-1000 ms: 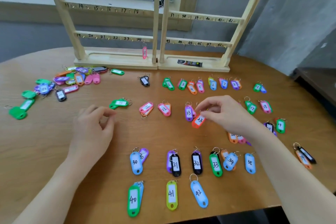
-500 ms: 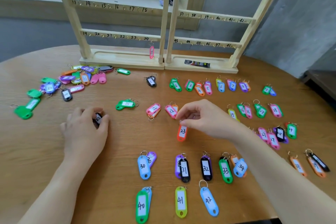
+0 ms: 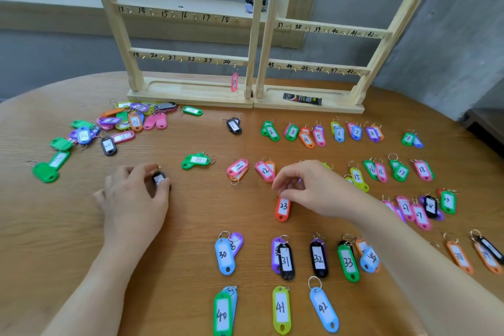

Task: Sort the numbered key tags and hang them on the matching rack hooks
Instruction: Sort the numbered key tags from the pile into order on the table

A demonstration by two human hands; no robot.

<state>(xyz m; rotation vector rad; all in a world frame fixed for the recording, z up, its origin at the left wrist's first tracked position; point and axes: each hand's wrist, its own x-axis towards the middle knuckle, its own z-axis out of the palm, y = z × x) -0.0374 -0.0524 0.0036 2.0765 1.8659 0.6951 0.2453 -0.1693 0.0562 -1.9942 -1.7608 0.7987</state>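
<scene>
My right hand (image 3: 313,188) pinches the ring end of an orange tag numbered 23 (image 3: 282,209), which lies on the table below the row of tags 11 and 12. My left hand (image 3: 133,199) grips a small black tag (image 3: 159,179) between thumb and fingers; its number is hidden. Two wooden racks (image 3: 253,35) with numbered hooks stand at the back of the table. A pink tag (image 3: 234,82) hangs from the hook at 24. Sorted tags lie in numbered rows to the right and near me.
An unsorted heap of coloured tags (image 3: 122,125) lies at the left. A green tag numbered 10 (image 3: 197,160) sits between my hands. A small dark sachet (image 3: 302,98) rests in the right rack's base tray. The round wooden table (image 3: 54,226) ends near a grey wall at right.
My right hand has carried tag 23 down and to the left and set it flat on the table. My left hand has closed on a black tag.
</scene>
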